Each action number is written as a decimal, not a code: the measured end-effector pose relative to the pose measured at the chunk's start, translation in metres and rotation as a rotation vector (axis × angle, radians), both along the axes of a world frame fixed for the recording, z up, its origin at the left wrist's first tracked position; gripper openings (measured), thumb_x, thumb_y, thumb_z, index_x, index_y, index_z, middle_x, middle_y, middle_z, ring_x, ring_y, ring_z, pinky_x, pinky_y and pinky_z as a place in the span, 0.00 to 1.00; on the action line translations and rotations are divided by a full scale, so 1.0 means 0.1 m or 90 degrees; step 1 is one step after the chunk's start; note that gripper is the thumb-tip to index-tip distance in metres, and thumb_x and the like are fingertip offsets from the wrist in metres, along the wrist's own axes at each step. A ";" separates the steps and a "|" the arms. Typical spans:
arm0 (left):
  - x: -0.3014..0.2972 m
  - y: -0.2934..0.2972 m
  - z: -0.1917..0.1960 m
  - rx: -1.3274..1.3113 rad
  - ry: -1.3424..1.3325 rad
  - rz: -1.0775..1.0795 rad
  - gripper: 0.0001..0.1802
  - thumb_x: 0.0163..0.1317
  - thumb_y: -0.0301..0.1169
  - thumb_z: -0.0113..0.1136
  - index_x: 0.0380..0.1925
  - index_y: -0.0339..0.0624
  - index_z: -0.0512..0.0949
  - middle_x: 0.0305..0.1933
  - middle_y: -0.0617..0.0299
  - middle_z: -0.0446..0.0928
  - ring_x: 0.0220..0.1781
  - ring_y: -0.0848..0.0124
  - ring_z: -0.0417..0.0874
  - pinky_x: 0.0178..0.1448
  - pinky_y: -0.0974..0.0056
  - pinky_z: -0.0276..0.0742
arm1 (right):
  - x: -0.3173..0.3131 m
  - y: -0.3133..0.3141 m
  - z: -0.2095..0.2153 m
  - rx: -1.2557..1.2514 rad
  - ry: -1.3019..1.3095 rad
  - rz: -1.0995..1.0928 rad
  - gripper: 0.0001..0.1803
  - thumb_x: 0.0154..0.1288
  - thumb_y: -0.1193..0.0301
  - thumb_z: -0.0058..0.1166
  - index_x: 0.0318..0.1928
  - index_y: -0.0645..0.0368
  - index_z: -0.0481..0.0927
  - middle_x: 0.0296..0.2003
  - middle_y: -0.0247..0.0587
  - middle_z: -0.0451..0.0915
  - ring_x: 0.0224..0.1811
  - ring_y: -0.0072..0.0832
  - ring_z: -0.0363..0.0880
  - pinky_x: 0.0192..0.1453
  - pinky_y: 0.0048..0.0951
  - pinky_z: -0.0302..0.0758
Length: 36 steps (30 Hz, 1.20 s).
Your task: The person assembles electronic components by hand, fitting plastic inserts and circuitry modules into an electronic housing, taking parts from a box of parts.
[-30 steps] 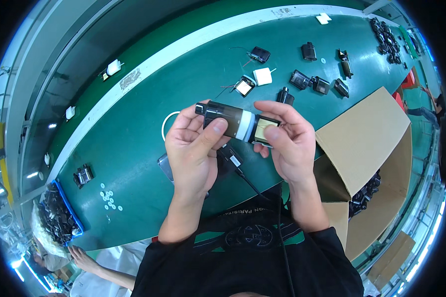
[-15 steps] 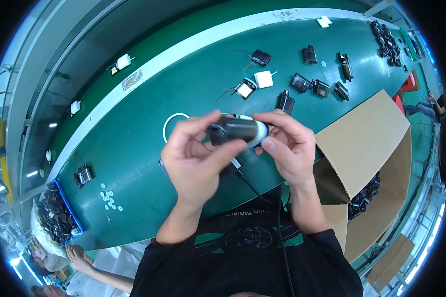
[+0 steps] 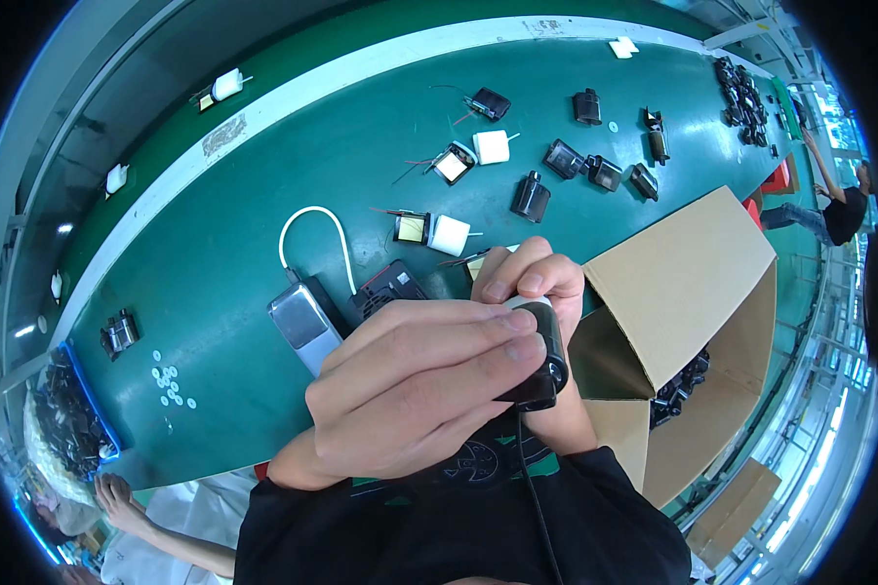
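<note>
Both hands are raised close to the camera, clasped around a small black device (image 3: pixel 541 356) with a black cable hanging down from it. My left hand (image 3: pixel 410 390) wraps over the device from the left, fingers lying across its top. My right hand (image 3: pixel 529 283) grips it from behind, fingertips curled over the upper edge; most of that hand is hidden. Below the hands on the green table (image 3: pixel 224 263) lie a silver box (image 3: pixel 302 317) with a white looped cable (image 3: pixel 312 229) and a black ribbed part (image 3: pixel 390 288).
Several small black and white-yellow parts are scattered across the table's far side, for example a white-yellow part (image 3: pixel 434 232). An open cardboard box (image 3: pixel 683 292) with black parts stands at the right. A blue bin (image 3: pixel 63 414) of dark parts sits at the left. Another person's hand (image 3: pixel 117 492) shows lower left.
The hands have lifted the device much nearer to the camera and turned it; the left hand now covers most of it, and the yellow-faced part seen earlier is out of sight.
</note>
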<state>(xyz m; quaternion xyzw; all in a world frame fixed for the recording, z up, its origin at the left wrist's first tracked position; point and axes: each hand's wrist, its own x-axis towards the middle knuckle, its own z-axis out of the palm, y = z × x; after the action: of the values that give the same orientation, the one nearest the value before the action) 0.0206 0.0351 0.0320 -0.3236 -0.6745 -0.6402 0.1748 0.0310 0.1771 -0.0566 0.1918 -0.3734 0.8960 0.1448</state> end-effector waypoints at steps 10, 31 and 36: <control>0.02 -0.08 0.03 0.009 -0.049 -0.053 0.26 0.29 0.15 0.69 0.37 0.28 0.80 0.38 0.50 0.80 0.37 0.61 0.83 0.36 0.67 0.80 | 0.01 0.10 0.08 0.094 0.031 -0.053 0.20 0.50 0.66 0.69 0.38 0.69 0.80 0.33 0.49 0.78 0.32 0.38 0.81 0.34 0.31 0.75; -0.07 -0.17 -0.20 0.223 -0.461 -0.142 0.24 0.51 0.12 0.63 0.49 0.25 0.70 0.45 0.51 0.76 0.48 0.67 0.80 0.49 0.68 0.80 | 0.12 0.17 0.48 0.087 -0.349 0.049 0.11 0.53 0.88 0.59 0.38 0.74 0.78 0.32 0.48 0.78 0.30 0.30 0.81 0.29 0.23 0.81; -0.05 -0.23 -0.17 0.149 -0.577 -0.175 0.21 0.54 0.14 0.61 0.49 0.25 0.70 0.45 0.47 0.78 0.45 0.68 0.81 0.49 0.69 0.79 | 0.13 0.19 0.51 0.184 -0.359 0.000 0.07 0.54 0.86 0.59 0.35 0.71 0.79 0.30 0.44 0.80 0.29 0.24 0.81 0.25 0.20 0.80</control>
<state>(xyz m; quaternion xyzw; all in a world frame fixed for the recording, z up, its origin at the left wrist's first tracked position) 0.0152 0.0126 0.0149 -0.0768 -0.5569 -0.8055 -0.1874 0.0441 0.1960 -0.0056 -0.0455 -0.5225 0.8514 0.0064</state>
